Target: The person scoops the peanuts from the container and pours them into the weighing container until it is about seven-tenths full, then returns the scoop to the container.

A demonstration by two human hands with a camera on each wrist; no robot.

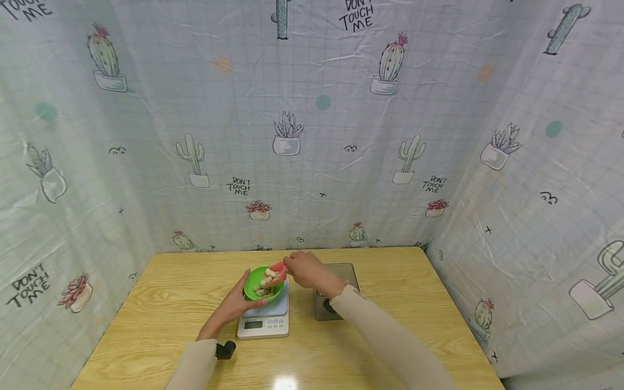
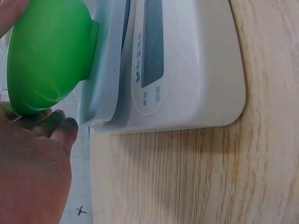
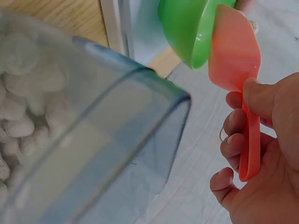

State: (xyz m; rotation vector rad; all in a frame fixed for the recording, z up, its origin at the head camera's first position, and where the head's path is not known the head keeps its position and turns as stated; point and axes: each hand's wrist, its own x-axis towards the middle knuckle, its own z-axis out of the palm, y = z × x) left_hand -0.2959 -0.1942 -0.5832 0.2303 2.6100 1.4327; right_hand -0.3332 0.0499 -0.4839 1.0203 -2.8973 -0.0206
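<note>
On the counter: green bowl sits on white scale, both hands engaged.
Left hand cups the bowl's near side, fingers relaxed and touching its wall. Right hand has its grip curled round the handle of a red scoop, tilted over the bowl's rim above pale beans. Clear container stands just beside the scale.
</note>
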